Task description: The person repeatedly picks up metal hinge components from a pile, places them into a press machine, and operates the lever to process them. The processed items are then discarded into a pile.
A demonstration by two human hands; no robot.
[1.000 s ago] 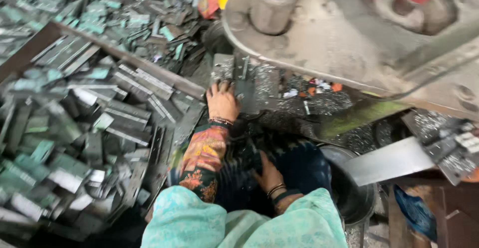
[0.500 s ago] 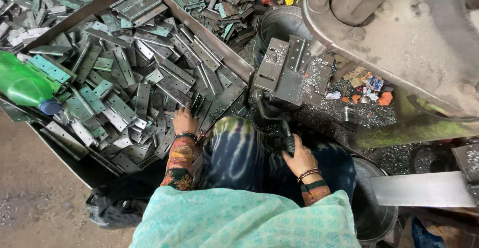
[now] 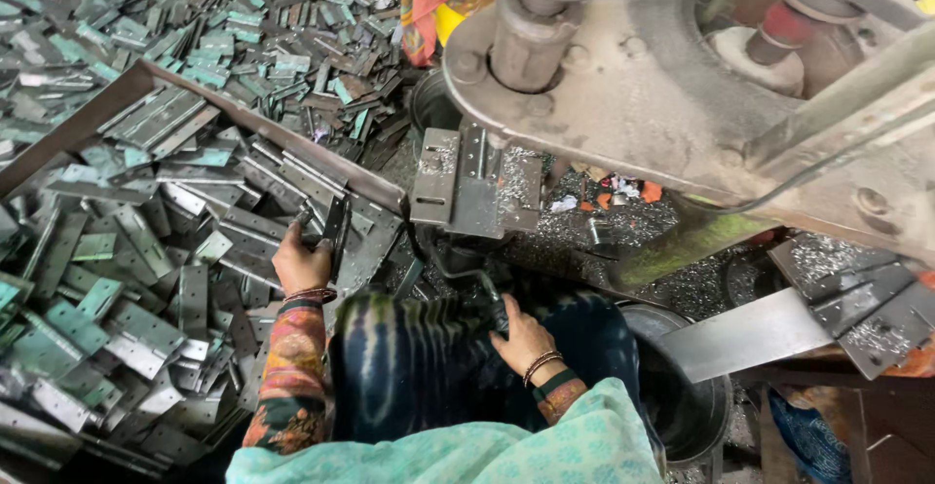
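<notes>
Steel crowds nearly every edge around the left hand (image 3: 304, 262): a long angle-iron rail (image 3: 263, 133) runs diagonally just beyond the fingers, walling a bin heaped with flat hinge plates (image 3: 146, 250), and more plates are strewn on the floor (image 3: 243, 36) past the rail. Open room is scarce; the only bare gap near this hand is the dark strip between the heap and the person's lap. The left hand is clenched around one dark hinge plate (image 3: 336, 231), which stands upright out of the top of the fist, its lower end hidden in the palm, just short of the rail.

To the right of that grasp, close by, a grey metal fixture plate (image 3: 467, 187) sits under the heavy machine body (image 3: 662, 104), dusted with metal shavings (image 3: 584, 241) that also cover the bed below it. A round dark tub (image 3: 701, 396) stands beside the right knee, with a flat steel chute (image 3: 750, 333) slanting over it.

The right hand (image 3: 521, 340) rests low on the tie-dyed cloth of the lap (image 3: 429, 367), below the fixture, fingers curled around a dark lever or handle (image 3: 492, 304) that rises toward the machine; how firmly it holds I cannot tell. The two hands are well apart, the held plate up and to the left of the right hand
</notes>
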